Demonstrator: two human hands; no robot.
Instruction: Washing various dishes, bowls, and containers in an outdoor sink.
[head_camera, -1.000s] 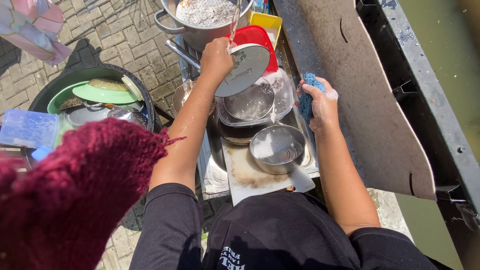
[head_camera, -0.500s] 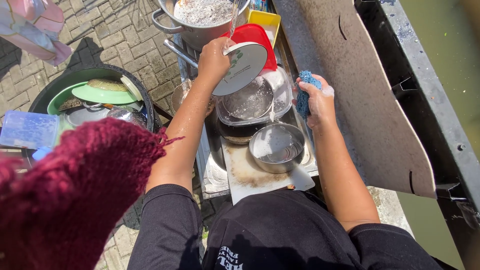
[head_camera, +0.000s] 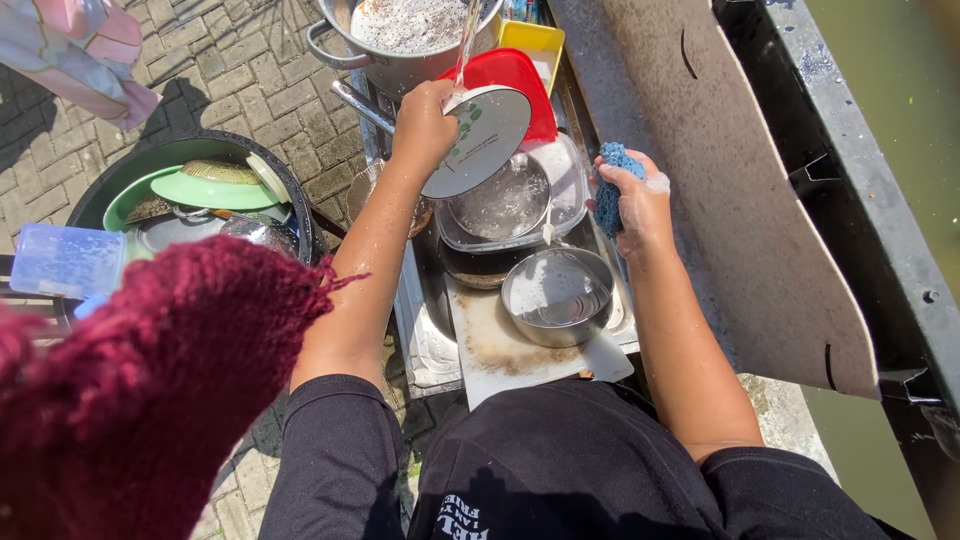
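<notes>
While the left hand tilts a white plate, the right hand grips a blue sponge nearby.

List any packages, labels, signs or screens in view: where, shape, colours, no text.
Round white plate: held in left hand under running water, small green printed mark on its face.
Black shirt: bottom centre, white print at its lower edge.
No packages, signs or screens visible.

The person wears a black shirt with short sleeves and small white print at the front. A dark red knitted cloth hangs near the head.
</notes>
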